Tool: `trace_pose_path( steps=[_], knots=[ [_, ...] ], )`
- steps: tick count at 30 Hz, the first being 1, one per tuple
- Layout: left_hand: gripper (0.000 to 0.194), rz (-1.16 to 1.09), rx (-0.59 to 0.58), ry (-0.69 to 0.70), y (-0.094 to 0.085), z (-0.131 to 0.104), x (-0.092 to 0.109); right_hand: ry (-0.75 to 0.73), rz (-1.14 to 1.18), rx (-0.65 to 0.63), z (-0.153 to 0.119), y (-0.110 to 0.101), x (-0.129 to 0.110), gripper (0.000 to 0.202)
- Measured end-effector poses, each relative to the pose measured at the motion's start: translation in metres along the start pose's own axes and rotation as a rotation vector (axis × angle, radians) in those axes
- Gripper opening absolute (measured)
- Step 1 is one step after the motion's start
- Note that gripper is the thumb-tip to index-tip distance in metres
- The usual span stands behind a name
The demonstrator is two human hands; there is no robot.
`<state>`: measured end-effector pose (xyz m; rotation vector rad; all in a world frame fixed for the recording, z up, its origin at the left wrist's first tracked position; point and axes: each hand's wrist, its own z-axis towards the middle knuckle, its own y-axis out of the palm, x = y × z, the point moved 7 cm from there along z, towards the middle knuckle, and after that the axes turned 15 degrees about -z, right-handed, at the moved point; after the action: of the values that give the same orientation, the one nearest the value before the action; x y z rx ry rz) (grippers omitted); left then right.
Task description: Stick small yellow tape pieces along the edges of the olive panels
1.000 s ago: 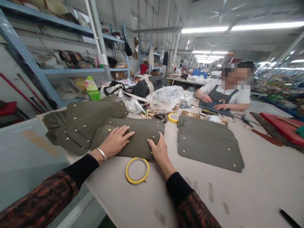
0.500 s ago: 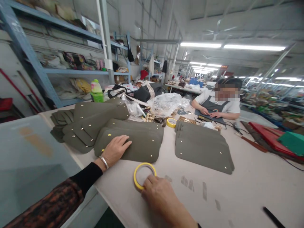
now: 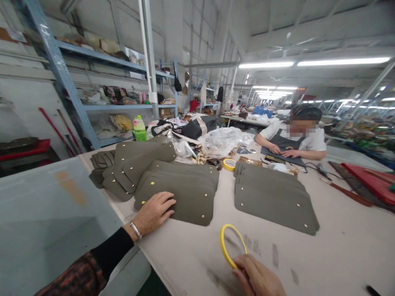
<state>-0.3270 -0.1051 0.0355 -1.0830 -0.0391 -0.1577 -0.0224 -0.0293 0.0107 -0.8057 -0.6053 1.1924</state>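
Observation:
My left hand (image 3: 157, 211) lies with its fingers apart on the front edge of a pile of olive-grey panels (image 3: 185, 189). Two small bits of yellow tape (image 3: 152, 183) show on the top panel's left side, and metal studs dot its right corners. My right hand (image 3: 254, 273) grips a thin roll of yellow tape (image 3: 222, 243) by its lower rim, tilted up above the table. Beyond it, at the right, rests a second stack of olive-grey panels (image 3: 273, 201) with studs at its corners. More studded panels (image 3: 129, 170) lie heaped at the left.
A second yellow tape roll (image 3: 228, 165) lies between the stacks. Plastic bags (image 3: 226, 142) and a green bottle (image 3: 139, 129) stand at the back. Across the table (image 3: 348, 242) a person (image 3: 296, 139) handles dark pieces. A brown-handled tool (image 3: 352, 193) lies at the right.
My right hand has lifted the tape roll from near the table and carried it right, tilting it more upright. My left hand stays on the panels. The view has shifted slightly left.

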Motion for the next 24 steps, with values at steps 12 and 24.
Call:
trace_pose_path(
  steps=[12,24],
  knots=[
    [0.032,-0.131,0.075,0.059,-0.011,0.007,0.046,0.132,-0.034,-0.047,0.015,-0.026,-0.005,0.018],
    [0.016,-0.465,0.177,0.493,0.067,0.067,0.218,-0.036,-0.366,-0.040,0.007,-0.033,0.016,0.024]
  ],
)
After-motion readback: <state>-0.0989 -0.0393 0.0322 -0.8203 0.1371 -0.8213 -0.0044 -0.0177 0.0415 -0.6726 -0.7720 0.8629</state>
